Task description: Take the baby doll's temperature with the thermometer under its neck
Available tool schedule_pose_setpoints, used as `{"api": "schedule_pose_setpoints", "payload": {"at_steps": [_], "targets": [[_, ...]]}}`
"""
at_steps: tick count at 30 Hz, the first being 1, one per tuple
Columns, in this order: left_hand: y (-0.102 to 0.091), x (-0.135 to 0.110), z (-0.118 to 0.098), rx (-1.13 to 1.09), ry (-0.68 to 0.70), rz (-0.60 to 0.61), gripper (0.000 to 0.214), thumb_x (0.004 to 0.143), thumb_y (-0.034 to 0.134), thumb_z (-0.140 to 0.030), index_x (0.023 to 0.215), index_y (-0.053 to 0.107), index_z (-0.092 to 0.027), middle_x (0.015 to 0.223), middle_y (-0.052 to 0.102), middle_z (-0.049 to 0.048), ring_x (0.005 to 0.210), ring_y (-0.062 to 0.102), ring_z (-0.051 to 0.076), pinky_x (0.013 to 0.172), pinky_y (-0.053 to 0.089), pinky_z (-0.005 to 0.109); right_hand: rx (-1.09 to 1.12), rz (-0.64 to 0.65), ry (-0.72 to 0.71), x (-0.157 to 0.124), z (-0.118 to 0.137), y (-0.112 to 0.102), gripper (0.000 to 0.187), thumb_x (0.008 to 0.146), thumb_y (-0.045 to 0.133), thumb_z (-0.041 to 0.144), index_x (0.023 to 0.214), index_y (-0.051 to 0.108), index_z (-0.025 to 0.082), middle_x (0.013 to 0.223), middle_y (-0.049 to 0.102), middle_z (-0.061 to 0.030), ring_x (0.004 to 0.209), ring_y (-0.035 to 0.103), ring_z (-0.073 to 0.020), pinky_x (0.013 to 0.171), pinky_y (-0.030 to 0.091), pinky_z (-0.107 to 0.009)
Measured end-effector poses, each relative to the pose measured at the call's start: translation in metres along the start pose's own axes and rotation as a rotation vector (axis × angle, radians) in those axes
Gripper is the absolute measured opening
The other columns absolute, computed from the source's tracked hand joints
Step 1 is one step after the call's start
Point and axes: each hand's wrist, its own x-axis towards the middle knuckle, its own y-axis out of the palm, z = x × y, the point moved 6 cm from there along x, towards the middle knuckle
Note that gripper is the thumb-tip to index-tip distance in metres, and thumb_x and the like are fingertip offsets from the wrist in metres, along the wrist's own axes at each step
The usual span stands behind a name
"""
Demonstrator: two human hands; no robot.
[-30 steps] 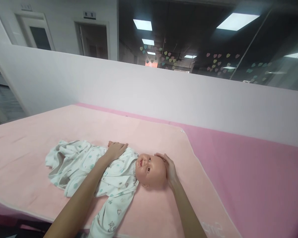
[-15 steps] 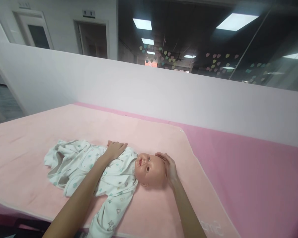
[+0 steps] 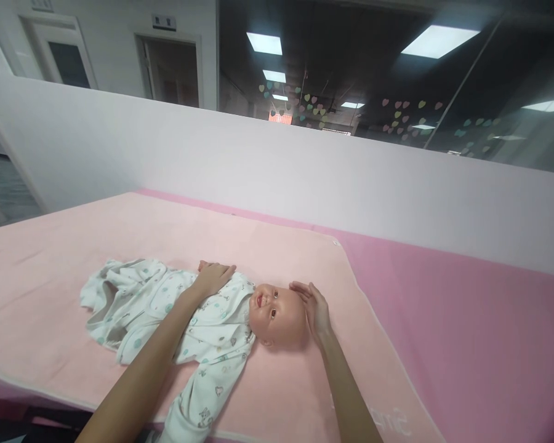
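Observation:
A baby doll (image 3: 281,317) lies on its back, head to the right, on a peach-coloured pad (image 3: 277,394). It wears a white printed baby outfit (image 3: 212,338); one sleeve stretches toward me and the lower part lies loose at the left. My left hand (image 3: 215,280) rests flat on the doll's upper body near its far arm, fingers extended. Cupped beside the crown of the doll's head is my right hand (image 3: 314,307), its fingers stretched out along the top of the head.
Pink covering (image 3: 466,320) shows beyond the pad's right edge. A low white wall (image 3: 305,172) runs behind the bed. Past it are doors (image 3: 173,74) and a dark window (image 3: 351,61) with heart stickers and reflected ceiling lights.
My right hand has shifted very slightly off the doll's head, opening a little. My left hand and the doll stay put; the view has moved a touch.

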Motion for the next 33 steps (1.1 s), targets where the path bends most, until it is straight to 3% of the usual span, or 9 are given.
{"api": "schedule_pose_setpoints", "payload": {"at_steps": [3,6,10,14,19,22,25,29,33], "targets": [[0.000,0.003,0.003,-0.087,-0.019,0.009,0.047,0.089,0.026,-0.040,0.075,0.064,-0.017,0.075,0.068,0.0090,0.078,0.060,0.025,0.078,0.036,0.039,-0.048,0.105,0.090,-0.003,-0.014,0.011,0.045,0.071,0.054,0.059,0.080,0.069,0.018,0.086,0.071,-0.0088,0.096,0.062,-0.0278,0.084,0.046,-0.039],[-0.007,-0.001,0.007,-0.360,-0.017,-0.006,0.044,0.085,0.034,-0.047,0.103,0.062,-0.018,0.103,0.067,0.0092,0.095,0.060,0.024,0.082,0.041,0.035,-0.065,0.177,0.156,-0.007,-0.020,0.021,0.047,0.073,0.051,0.059,0.080,0.070,0.016,0.084,0.071,-0.0096,0.093,0.063,-0.0281,0.083,0.046,-0.039],[-0.022,-0.032,-0.009,-0.968,0.220,0.145,0.068,0.072,0.060,-0.046,0.133,0.041,-0.024,0.134,0.048,0.0106,0.122,0.044,0.025,0.095,0.038,0.035,-0.049,0.039,-0.055,-0.005,0.007,0.010,0.035,0.068,0.061,0.051,0.080,0.070,0.019,0.090,0.070,-0.0060,0.096,0.061,-0.0250,0.089,0.043,-0.036],[-0.021,-0.070,-0.032,-0.744,0.368,0.382,0.064,0.058,0.077,-0.037,0.119,0.058,-0.031,0.142,0.038,0.0034,0.132,0.027,0.027,0.106,0.026,0.037,-0.226,-0.057,-0.344,-0.014,0.046,0.007,0.030,0.071,0.060,0.047,0.080,0.070,0.020,0.090,0.069,-0.0061,0.095,0.059,-0.0240,0.091,0.040,-0.038],[-0.019,-0.066,-0.020,-0.819,0.159,0.099,0.024,0.070,0.067,-0.040,0.086,0.072,-0.023,0.128,0.052,0.0066,0.120,0.045,0.027,0.099,0.035,0.035,-0.864,0.110,-0.611,-0.048,0.066,0.070,0.021,0.080,0.053,0.033,0.068,0.068,0.024,0.084,0.069,-0.0041,0.087,0.059,-0.0226,0.092,0.037,-0.040],[-0.020,-0.060,0.001,-0.977,0.001,-0.163,0.028,0.073,0.063,-0.043,0.083,0.071,-0.017,0.103,0.065,0.0084,0.099,0.057,0.025,0.085,0.043,0.033,-1.297,0.355,-0.795,-0.066,0.051,0.129,0.026,0.085,0.047,0.025,0.067,0.067,0.024,0.095,0.067,-0.0048,0.099,0.054,-0.0215,0.102,0.025,-0.042],[-0.014,-0.059,0.016,-1.114,-0.109,-0.223,0.036,0.075,0.060,-0.048,0.084,0.068,-0.014,0.082,0.067,0.0054,0.080,0.060,0.021,0.071,0.045,0.030,-1.601,0.489,-0.832,-0.062,0.023,0.173,0.025,0.085,0.045,0.022,0.076,0.069,0.019,0.110,0.062,-0.0112,0.113,0.047,-0.0256,0.102,0.024,-0.043],[-0.011,-0.057,0.021,-1.244,-0.129,-0.215,0.042,0.069,0.065,-0.049,0.091,0.068,-0.014,0.083,0.068,0.0051,0.081,0.060,0.020,0.073,0.045,0.028,-1.871,0.391,-0.734,-0.031,-0.001,0.202,0.026,0.080,0.049,0.018,0.098,0.067,0.012,0.127,0.051,-0.0185,0.124,0.037,-0.0323,0.102,0.022,-0.049],[-0.011,-0.056,0.023,-1.249,-0.125,-0.248,0.048,0.071,0.063,-0.049,0.102,0.066,-0.013,0.085,0.067,0.0054,0.085,0.059,0.020,0.075,0.043,0.027,-1.917,0.287,-0.671,-0.006,-0.008,0.206,0.026,0.076,0.051,0.013,0.096,0.068,0.014,0.131,0.049,-0.0175,0.126,0.034,-0.0344,0.103,0.014,-0.054]]}}
